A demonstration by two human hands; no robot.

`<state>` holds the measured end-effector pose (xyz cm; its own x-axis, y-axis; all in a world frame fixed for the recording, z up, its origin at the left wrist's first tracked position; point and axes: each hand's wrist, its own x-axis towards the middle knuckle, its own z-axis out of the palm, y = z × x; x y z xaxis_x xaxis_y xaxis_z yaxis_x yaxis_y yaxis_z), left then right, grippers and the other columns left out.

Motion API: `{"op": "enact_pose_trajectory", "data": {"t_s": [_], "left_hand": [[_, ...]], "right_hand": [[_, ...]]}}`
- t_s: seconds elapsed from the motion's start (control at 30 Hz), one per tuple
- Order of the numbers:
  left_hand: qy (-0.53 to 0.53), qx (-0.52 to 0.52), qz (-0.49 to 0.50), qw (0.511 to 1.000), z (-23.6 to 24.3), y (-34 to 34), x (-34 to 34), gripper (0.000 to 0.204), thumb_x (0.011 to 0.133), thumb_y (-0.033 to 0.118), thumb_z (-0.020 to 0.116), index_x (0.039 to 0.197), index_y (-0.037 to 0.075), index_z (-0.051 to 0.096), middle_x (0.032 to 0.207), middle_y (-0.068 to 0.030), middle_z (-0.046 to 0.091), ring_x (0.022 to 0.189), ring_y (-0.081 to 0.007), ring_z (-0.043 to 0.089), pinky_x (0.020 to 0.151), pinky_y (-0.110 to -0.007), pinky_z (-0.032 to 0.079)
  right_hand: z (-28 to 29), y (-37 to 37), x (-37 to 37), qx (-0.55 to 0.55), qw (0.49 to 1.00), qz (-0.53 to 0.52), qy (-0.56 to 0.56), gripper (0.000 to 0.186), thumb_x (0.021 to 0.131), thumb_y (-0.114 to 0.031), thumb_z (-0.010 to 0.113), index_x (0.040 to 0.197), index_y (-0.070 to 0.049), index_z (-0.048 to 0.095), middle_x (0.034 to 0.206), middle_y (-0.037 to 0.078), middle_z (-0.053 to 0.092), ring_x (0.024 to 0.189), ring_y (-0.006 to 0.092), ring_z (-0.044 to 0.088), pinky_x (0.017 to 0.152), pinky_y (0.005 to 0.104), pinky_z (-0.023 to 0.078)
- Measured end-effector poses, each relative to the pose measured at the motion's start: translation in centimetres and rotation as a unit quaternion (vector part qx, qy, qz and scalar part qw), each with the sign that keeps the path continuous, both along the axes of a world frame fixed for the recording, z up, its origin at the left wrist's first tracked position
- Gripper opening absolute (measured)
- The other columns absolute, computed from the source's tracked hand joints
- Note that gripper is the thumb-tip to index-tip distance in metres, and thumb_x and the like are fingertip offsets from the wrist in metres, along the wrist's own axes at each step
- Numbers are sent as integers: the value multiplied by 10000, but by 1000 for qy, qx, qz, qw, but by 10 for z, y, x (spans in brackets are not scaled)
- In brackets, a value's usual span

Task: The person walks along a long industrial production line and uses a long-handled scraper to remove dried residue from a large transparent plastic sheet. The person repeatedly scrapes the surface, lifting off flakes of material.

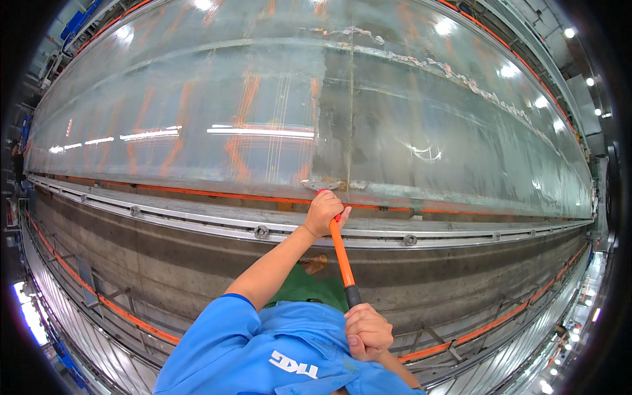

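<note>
A long-handled scraper [342, 253] with an orange shaft and a black end grip lies between my hands, slanting toward my body. My left hand [323, 214] is closed around its red upper part, at the near edge of a wide, shiny grey slab [408, 118]. Lower down, close to my chest, my right hand [367, 331] wraps around the black end. Just past my left fingers a flat, pale blade-like piece meets the slab edge; my hand hides most of the tool's head.
Crumpled pale strips [461, 79] run across the far right of the slab. A metal rail [261, 232] with round rollers and an orange strip borders its near side. Beneath me is a grey walkway [158, 247], with an orange railing [131, 319] behind. Another person stands at the far left.
</note>
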<state>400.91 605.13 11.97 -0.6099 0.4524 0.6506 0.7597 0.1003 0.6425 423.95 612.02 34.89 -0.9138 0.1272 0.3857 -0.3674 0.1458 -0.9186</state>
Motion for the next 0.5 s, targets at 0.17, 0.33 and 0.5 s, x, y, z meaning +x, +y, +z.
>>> {"op": "enact_pose_trajectory", "data": {"t_s": [0.17,0.33,0.5], "left_hand": [[-14,33,17,999,-5,17,-59,299,819,44,771,638,86,537,636,-78,531,631,-307,529,677,-421,466],[-33,69,43,996,-13,47,-131,332,823,33,763,609,86,516,614,-68,519,601,-296,520,647,-412,454],[1,103,38,994,-9,83,-242,332,820,38,763,608,87,512,615,-61,525,596,-291,518,644,-411,455]], "right_hand": [[17,2,-70,-2,999,-30,-38,256,785,54,661,569,-36,557,600,74,600,577,216,616,750,422,591],[25,26,-146,-1,996,-52,-76,342,871,-90,595,537,-62,527,529,35,573,541,187,591,710,408,558],[17,44,-252,33,995,-58,-68,336,922,-128,604,599,-64,537,590,65,598,572,206,602,731,420,550]]}}
